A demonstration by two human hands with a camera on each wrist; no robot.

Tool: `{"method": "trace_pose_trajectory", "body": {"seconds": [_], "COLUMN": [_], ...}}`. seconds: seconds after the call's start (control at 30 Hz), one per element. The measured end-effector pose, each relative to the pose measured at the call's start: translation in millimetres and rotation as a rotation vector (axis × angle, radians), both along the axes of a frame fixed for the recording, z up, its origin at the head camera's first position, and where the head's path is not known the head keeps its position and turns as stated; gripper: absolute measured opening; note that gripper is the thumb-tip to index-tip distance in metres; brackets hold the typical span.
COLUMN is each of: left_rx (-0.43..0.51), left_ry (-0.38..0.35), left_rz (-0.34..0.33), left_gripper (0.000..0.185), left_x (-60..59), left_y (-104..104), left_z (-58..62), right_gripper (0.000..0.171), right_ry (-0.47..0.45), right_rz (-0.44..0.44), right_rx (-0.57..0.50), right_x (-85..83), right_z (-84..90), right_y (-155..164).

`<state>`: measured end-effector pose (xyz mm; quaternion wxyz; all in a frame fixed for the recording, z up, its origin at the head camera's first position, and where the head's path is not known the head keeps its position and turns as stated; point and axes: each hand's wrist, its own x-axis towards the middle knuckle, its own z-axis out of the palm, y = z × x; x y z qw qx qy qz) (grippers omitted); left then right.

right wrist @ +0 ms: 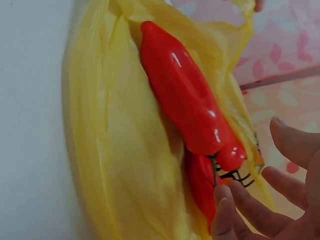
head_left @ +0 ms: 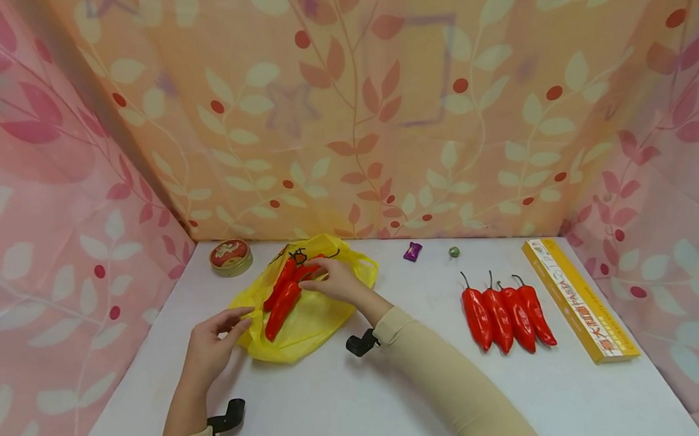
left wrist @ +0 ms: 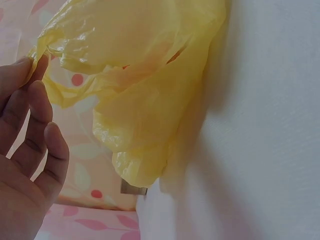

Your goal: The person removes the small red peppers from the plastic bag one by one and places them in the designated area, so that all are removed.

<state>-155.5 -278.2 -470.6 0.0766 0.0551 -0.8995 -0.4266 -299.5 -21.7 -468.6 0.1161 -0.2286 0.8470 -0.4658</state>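
A yellow plastic bag [head_left: 321, 320] lies spread on the table, its mouth held up at the left. My left hand [head_left: 209, 348] pinches the bag's rim between thumb and forefinger, plain in the left wrist view. Inside the bag are long red peppers, one in front [head_left: 283, 312] and others behind it, partly overlapped. My right hand [head_left: 337, 280] is over the bag with thumb and fingers apart. In the right wrist view its fingertips [right wrist: 225, 207] are close to the green stem [right wrist: 215, 170] of the front pepper [right wrist: 180, 90]; whether they touch it I cannot tell.
Several red peppers [head_left: 509, 318] lie side by side at the right. Beyond them is a long yellow pasta box [head_left: 581, 302]. A round red-and-gold tin [head_left: 231, 257] stands at the back left. A purple-wrapped sweet [head_left: 412, 251] and a small green ball [head_left: 454, 252] lie near the back curtain.
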Motion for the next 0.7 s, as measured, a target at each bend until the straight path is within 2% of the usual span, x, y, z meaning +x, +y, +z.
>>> {"method": "trace_pose_trajectory", "body": {"seconds": [0.27, 0.5, 0.7], "left_rx": [0.003, -0.031, -0.021], "left_ry": [0.003, 0.008, 0.037], "left_rz": [-0.01, 0.027, 0.027], "left_gripper": [0.03, 0.029, 0.029], "left_x": [-0.2, 3.5, 1.9], "left_y": [1, -2, -3], "left_z": [-2.3, -0.9, -2.1], "right_gripper": [0.063, 0.064, 0.052], "right_ry": [-0.217, -0.274, -0.279], "right_rz": [-0.03, -0.017, -0.043], "right_rx": [-0.044, -0.065, -0.102], "right_x": [-0.7, 1.4, -0.7], "right_z": [-15.3, -21.8, -23.7], "right_y": [-20, -31, -38]}}
